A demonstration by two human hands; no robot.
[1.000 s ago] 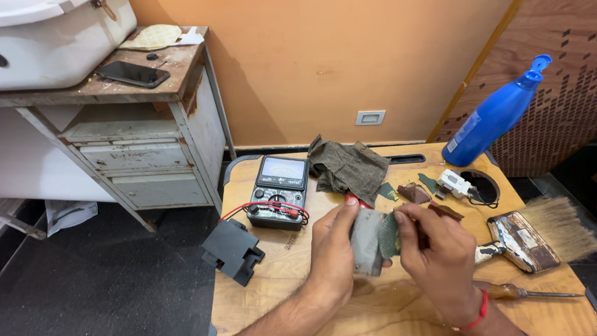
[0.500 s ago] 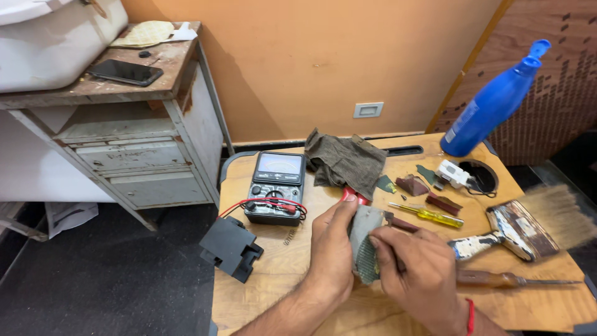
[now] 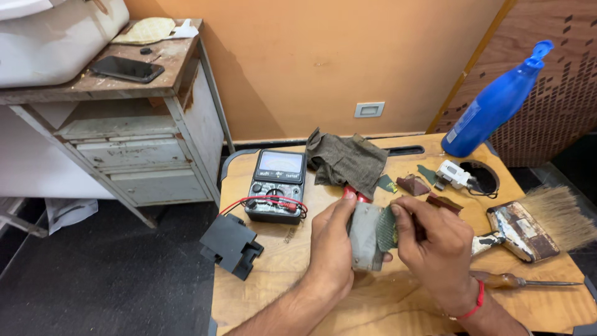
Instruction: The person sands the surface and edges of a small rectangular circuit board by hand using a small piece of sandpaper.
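While your left hand (image 3: 333, 239) gripped the grey block (image 3: 365, 236), your right hand (image 3: 429, 239) pinched green abrasive paper (image 3: 387, 228) against it; rubbing looked unfinished.

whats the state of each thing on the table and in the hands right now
left hand: gripping grey block
grey block: held upright
right hand: pressing green pad onto block
green pad: against block
multimeter: lying flat, leads wrapped around
cloth: crumpled
bottle: leaning, capped
brush: lying flat

Head camera looks down, close over the wooden table (image 3: 280, 274).
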